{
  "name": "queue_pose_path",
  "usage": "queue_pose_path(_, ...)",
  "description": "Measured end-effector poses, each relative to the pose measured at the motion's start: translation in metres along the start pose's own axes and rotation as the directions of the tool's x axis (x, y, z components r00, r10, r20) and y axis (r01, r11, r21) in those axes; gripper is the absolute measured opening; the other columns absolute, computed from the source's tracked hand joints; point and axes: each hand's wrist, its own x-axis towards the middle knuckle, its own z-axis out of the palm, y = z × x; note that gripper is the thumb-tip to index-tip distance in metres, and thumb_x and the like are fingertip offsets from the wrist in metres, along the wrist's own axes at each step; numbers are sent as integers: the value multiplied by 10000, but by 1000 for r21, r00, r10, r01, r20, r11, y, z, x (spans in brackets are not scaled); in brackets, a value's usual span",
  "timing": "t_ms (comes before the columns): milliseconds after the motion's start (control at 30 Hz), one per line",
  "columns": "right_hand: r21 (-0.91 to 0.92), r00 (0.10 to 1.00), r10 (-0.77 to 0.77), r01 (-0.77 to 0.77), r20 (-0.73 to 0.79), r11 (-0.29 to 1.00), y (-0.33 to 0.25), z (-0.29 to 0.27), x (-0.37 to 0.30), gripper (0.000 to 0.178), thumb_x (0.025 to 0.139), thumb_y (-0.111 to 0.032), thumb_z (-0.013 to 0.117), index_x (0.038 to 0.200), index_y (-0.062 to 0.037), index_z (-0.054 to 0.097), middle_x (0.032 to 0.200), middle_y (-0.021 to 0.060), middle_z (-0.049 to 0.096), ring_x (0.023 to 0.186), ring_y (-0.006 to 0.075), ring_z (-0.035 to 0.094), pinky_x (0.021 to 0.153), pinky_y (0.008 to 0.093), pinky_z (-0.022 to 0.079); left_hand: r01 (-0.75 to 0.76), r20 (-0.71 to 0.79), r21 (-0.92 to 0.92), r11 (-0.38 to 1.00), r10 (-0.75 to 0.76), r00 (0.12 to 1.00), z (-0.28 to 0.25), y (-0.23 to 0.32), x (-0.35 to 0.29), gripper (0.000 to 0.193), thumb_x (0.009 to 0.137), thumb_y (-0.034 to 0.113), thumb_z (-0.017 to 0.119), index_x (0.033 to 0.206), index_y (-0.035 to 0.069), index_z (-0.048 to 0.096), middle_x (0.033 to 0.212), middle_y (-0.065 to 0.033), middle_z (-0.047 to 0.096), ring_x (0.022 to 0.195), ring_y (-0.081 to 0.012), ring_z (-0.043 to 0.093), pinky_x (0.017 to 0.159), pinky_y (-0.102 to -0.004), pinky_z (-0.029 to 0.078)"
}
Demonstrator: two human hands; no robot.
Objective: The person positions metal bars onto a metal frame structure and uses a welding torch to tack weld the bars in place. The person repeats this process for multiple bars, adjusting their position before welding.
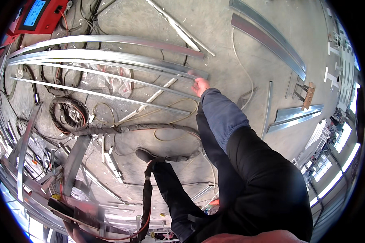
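Observation:
My right hand [200, 86] reaches forward to the right end of a long, shiny metal channel [109, 56]. Its fingers are curled against the channel's near edge. Several thinner metal strips [129, 77] lie alongside on the floor, and another long strip [121, 39] lies beyond. At the lower left rim, a skin-coloured patch [74, 233], apparently part of my left hand, shows beside a dark boxy object [75, 212]. Its fingers are too hidden to read. A dark sheathed cable [147, 190] loops down near it, and I cannot make out what that hand holds.
A red machine with a lit screen [34, 16] stands at the far left. Coiled cable [69, 115] and a sheathed hose [150, 127] cross the concrete floor near my shoe [145, 155]. More metal profiles [267, 40] and a small wooden-topped stand [308, 96] are at right.

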Motion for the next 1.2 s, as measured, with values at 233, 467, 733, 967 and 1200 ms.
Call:
queue_pose_path(233,-506,780,-608,588,149,631,45,-15,3,651,860,-72,718,1497,-190,662,1279,80,673,1229,281,639,1071,504,519,31,32,1,1000,-32,999,34,31,6,760,1019,224,678,1703,26,414,1612,-275,548,1442,-413,570,1230,-573,431)
queue_pose_path(467,-727,394,-684,619,614,-297,21,28,-30,787,833,-197,802,1574,-116,552,1510,111,575,1395,346,538,1241,521,381,53,-6,5,999,-53,999,35,19,8,761,1006,192,647,1706,20,402,1608,-251,552,1433,-380,574,1224,-534,433)
queue_pose_path(733,-730,334,-651,375,682,-572,27,46,-20,484,762,-212,882,1200,-128,695,1220,107,680,1239,341,615,1112,495,442,57,-31,-14,998,-58,998,29,7,5,765,992,155,612,1710,13,389,1603,-224,557,1422,-343,579,1218,-491,436)
queue_pose_path(967,-698,541,-440,539,716,-473,57,20,-46,528,793,-258,864,1227,-101,607,1186,138,675,1190,363,635,1073,520,483,53,-46,-19,998,-54,997,25,8,7,770,979,122,581,1713,7,378,1599,-200,561,1413,-311,584,1212,-452,438)
queue_pose_path(1200,-685,506,-462,530,728,-500,85,29,-45,374,857,-206,786,1182,-118,625,1174,132,674,1174,366,640,1040,511,497,56,-63,-23,998,-57,996,25,3,7,777,966,90,550,1717,2,366,1595,-176,565,1403,-278,588,1206,-414,440)
